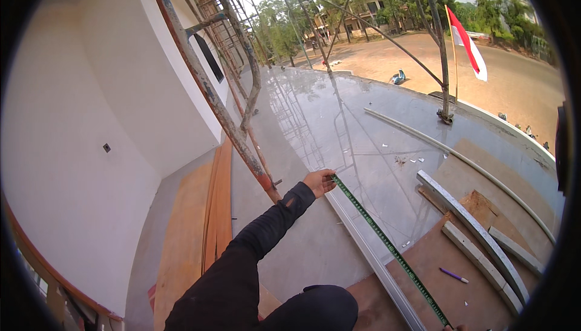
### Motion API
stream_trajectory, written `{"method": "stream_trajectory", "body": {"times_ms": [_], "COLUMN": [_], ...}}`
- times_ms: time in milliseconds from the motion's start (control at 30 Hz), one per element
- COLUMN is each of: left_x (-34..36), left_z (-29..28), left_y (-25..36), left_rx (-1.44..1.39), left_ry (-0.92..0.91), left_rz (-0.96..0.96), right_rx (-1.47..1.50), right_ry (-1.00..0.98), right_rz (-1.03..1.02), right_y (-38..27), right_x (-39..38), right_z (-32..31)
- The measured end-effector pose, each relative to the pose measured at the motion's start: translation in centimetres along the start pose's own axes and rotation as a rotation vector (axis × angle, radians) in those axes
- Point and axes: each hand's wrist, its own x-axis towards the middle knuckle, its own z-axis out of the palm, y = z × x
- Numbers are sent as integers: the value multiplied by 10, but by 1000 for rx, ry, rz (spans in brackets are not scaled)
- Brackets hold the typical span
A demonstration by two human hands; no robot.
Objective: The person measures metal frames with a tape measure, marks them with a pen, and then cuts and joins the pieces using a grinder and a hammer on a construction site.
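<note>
A green tape measure blade runs stretched out from the middle of the view down to the lower right edge. My left hand pinches its far end between thumb and fingers. Only a small bit of my right hand shows at the lower edge, closed at the near end of the blade; the rest is out of view, and the tape's case is hidden. Beside the blade, a long pale metal channel lies on the floor, its far end reaching under my left hand.
Scaffold poles stand at the left by a white wall. Wooden boards lie along the wall. At right are a curved metal bar, a thin pipe, wood strips and a purple pen. The ledge borders a drop.
</note>
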Motion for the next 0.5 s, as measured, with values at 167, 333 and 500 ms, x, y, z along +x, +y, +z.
{"method": "stream_trajectory", "body": {"times_ms": [167,333,500], "left_x": [14,5,-41], "left_z": [-7,9,64], "left_y": [4,-37,-129], "left_rx": [-98,-70,-11], "left_ry": [72,146,-30], "left_rz": [63,0,-188], "right_rx": [75,73,-44], "right_ry": [89,72,285], "right_rz": [-97,-110,-273], "right_y": [2,-39,-99], "right_x": [36,94,175], "right_z": [2,-27,-47]}}
